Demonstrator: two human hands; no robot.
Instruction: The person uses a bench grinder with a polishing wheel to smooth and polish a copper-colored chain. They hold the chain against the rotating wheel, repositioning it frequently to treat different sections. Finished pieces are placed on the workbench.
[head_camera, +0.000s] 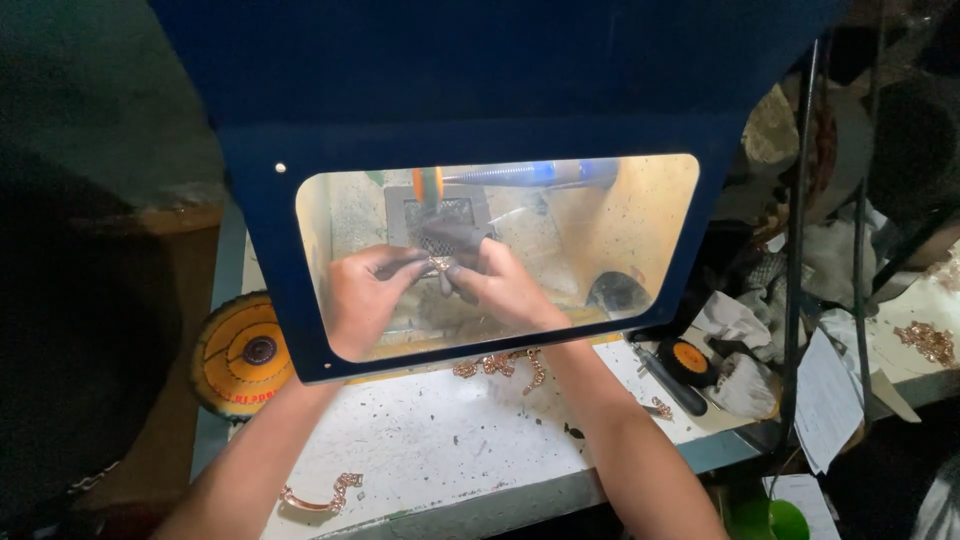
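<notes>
We hold both hands inside a blue hood (480, 90), seen through its clear window (620, 220). The left hand (365, 295) and the right hand (500, 285) meet at a small copper-coloured piece of jewellery (440, 264). The grip of each hand is closed on this piece: the left fingertips pinch it from one side, the right fingertips from the other. The fingertips look dark, as if covered or coated; we cannot tell which.

Directly above the grip, a small orange and green wheel (428, 184) sits on a spindle in front of a perforated metal plate (440, 212). The piece is just below the wheel; we cannot tell whether they touch.

Below the grip, outside the hood, several copper-coloured chain pieces (500, 366) lie on the white counter (430, 440) between our forearms. Further below and to the left of the grip, a curved bracelet (322, 496) lies near the counter edge. To the left of the grip, a yellow buffing disc (240, 355) stands outside the hood. To the right of the grip, a black-handled tool (672, 380) lies beside crumpled cloths (740, 330).
</notes>
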